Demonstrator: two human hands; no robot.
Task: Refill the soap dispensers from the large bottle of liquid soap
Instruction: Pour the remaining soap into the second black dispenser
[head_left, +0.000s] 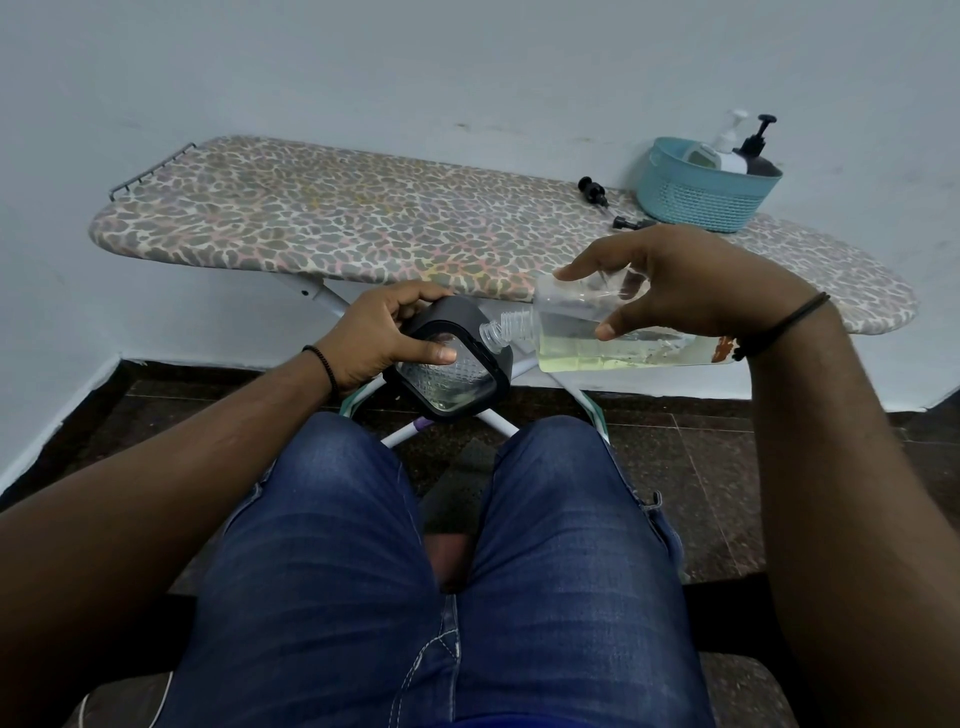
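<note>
Seated low in the frame, knees in blue jeans (415, 571) filling the bottom centre, dark tiled floor (701, 467) showing either side. Across the middle, a leopard-print ironing board (322, 218) running left to right, its top bare from the wire rack at the upper left to the clutter at the upper right; near edge just behind both hands, white wall close behind the far edge. Open air between board edge and knees, and all the handling packed into that gap.

Left hand (387, 332) clamped around a black-framed soap dispenser (452, 364), thumb on its clear patterned face, neck tipped up to the right, only a thin pool of liquid at its bottom. Right hand (675, 286) wrapped over a large clear soap bottle (597, 332) held nearly flat, yellow-green soap lying along its lower side, threaded mouth touching or just beside the dispenser's open neck.

Upper right on the board: teal basket (696, 202) holding a white pump bottle (719, 148) and a dark pump bottle (758, 156). Just left of it, two loose black pump heads (595, 191) lying on the cover.
</note>
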